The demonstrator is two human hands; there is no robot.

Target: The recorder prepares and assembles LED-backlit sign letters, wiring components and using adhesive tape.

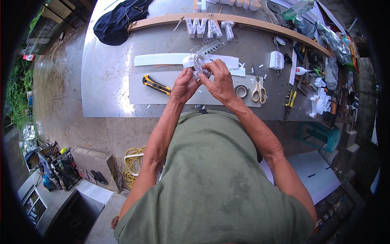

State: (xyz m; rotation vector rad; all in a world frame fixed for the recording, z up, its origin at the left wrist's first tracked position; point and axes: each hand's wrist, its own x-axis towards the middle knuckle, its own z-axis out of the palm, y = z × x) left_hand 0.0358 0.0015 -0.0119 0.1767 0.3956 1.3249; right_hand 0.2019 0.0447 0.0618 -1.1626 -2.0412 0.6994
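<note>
My left hand (184, 85) and my right hand (219, 80) meet above the metal worktable (105, 81), both gripping a small white shaped piece (198, 63) with a strip of small lights in it. The fingers of both hands pinch its lower edge. Right behind the piece lies a chain of several more light modules (208, 46) and a long white strip (162, 59). A grey sheet (154, 95) lies under my hands.
A yellow-and-black utility knife (155, 84) lies left of my hands. A tape roll (241, 91) and scissors (258, 90) are to the right. White channel letters (209, 27) stand along a curved wooden board (260, 23). Tools and clutter crowd the right end.
</note>
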